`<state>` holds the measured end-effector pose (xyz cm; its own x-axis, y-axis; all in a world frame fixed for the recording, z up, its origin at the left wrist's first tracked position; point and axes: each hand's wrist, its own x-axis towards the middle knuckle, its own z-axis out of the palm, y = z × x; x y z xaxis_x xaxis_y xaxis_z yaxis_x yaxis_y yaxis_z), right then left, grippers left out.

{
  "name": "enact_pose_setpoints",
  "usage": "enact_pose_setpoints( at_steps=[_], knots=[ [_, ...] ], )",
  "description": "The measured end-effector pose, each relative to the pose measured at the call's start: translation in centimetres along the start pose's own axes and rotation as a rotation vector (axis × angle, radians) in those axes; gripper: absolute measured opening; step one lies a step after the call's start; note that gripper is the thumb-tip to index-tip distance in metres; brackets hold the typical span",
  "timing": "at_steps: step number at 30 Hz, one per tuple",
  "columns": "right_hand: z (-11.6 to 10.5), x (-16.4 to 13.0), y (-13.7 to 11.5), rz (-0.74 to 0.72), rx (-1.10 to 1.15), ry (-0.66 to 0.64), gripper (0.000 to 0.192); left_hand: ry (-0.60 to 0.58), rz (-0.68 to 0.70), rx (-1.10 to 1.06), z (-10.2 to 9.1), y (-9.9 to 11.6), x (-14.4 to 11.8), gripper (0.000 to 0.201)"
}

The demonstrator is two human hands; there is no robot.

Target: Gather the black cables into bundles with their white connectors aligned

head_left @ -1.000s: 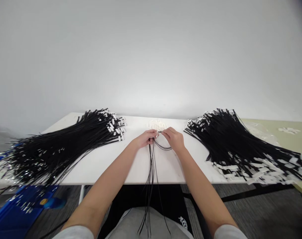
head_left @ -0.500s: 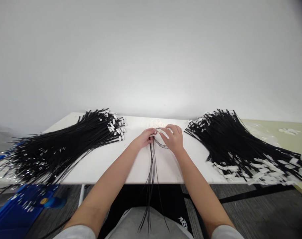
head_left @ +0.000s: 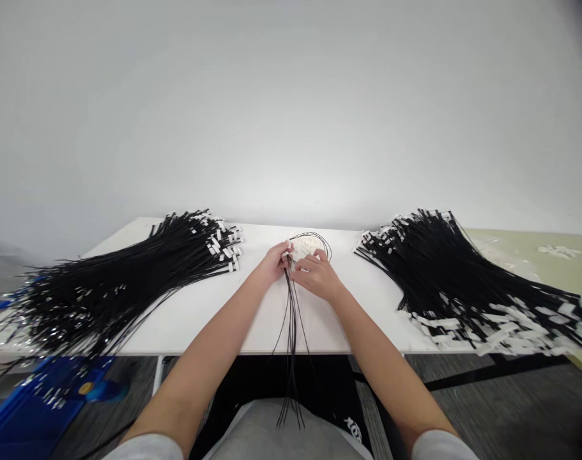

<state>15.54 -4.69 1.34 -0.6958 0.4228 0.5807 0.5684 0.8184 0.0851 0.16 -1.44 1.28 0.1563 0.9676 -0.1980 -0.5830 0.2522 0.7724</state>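
Observation:
In the middle of the table, my left hand is closed in a pinch on a small white connector. A bundle of thin black wires hangs from that hand over the table's front edge, towards my lap. Several wires form a loop that arcs right, behind my right hand. My right hand's bent fingers are closed on black wires just right of the left fingertips; their exact grip is partly hidden. A pile of small white connectors lies on the table just beyond both hands.
A large heap of black wires with white connectors covers the left of the white table. Another heap lies right. Loose white pieces rest on a greenish surface farther right. A blue bin stands below left.
My right hand has moved left and down, closer to the hanging wires. The wires at its side now arc in a loop above it. My left hand has shifted slightly left.

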Motion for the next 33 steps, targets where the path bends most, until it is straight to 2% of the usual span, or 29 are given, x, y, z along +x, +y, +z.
enact_pose_setpoints(
  at_steps=[3,5,8,10,12,15,18,20,21,24,27,29,31,33],
  knots=[
    [-0.4,0.1,-0.1,0.099,0.216,0.086,0.018,-0.007,-0.003,0.006,-0.1,0.0,0.0,0.025],
    [-0.7,0.2,-0.1,0.280,0.464,0.214,0.016,0.004,-0.012,0.023,-0.1,0.0,0.0,0.025],
    [-1.1,0.4,0.4,0.663,0.844,0.503,0.021,0.071,-0.029,0.074,-0.2,-0.1,0.2,0.025],
    [-1.4,0.4,1.2,0.890,1.001,0.712,0.025,0.097,-0.037,0.105,-0.3,-0.1,0.3,0.024],
    [-1.8,0.2,2.3,1.050,1.098,0.904,0.026,0.067,-0.032,0.117,-0.3,-0.2,0.2,0.023],
    [-2.5,-0.3,3.9,1.140,1.252,1.102,0.025,-0.029,-0.012,0.135,-0.2,-0.2,0.0,0.021],
    [-3.2,-0.7,4.9,1.110,1.401,1.215,0.027,-0.085,-0.009,0.174,-0.2,-0.2,-0.1,0.020],
    [-3.6,-0.8,5.0,1.098,1.468,1.205,0.029,-0.113,-0.017,0.192,-0.2,-0.2,-0.2,0.019],
    [-3.8,-0.8,4.8,1.095,1.497,1.153,0.030,-0.127,-0.020,0.197,-0.2,-0.2,-0.2,0.019],
    [-4.1,-0.6,3.9,1.065,1.484,0.875,0.032,-0.154,-0.018,0.209,-0.1,-0.1,-0.3,0.018],
    [-3.7,-0.2,2.6,0.996,1.279,0.610,0.036,-0.131,-0.027,0.212,0.1,0.0,-0.5,0.019],
    [-3.0,0.0,1.9,0.936,1.115,0.489,0.036,-0.117,-0.032,0.208,0.2,0.0,-0.5,0.019],
    [-2.4,0.1,1.4,0.888,0.976,0.428,0.031,-0.117,-0.027,0.198,0.2,0.1,-0.6,0.019],
    [-2.0,0.1,1.2,0.878,0.870,0.434,0.026,-0.126,-0.022,0.181,0.2,0.1,-0.6,0.020]
  ],
)
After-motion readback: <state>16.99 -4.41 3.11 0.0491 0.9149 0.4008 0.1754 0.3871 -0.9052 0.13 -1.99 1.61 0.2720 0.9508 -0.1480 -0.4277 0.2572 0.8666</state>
